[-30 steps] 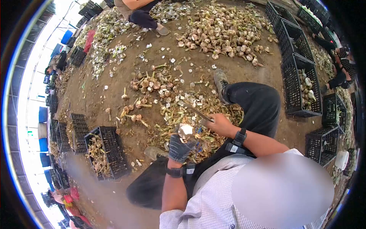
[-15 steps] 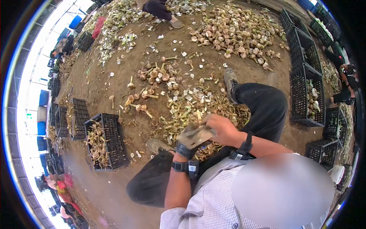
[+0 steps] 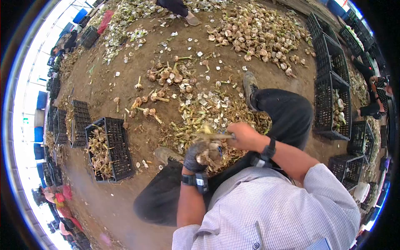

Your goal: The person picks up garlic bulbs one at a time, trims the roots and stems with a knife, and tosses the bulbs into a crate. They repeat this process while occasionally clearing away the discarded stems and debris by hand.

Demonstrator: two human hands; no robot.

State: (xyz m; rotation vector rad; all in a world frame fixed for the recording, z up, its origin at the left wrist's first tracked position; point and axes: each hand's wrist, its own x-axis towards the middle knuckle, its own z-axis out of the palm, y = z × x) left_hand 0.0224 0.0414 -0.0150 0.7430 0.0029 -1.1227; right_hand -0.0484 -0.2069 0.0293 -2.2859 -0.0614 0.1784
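My left hand, in a dark glove, is closed round a garlic bulb between my knees. Close to its right, my bare right hand is closed on a tool that points left, over the bulb and its stem; its far end is blurred. Below and ahead of both hands lies a heap of cut stems and peelings. A small group of garlic with stems rests on the ground ahead.
A large garlic pile is at the upper right. Black crates stand on the left and right. A person's shoe shows at the top. Other people are at both edges.
My hands have moved slightly apart, and the garlic bulb and the tool show more clearly. The view has shifted a little, and the blurred patch over my shirt is gone.
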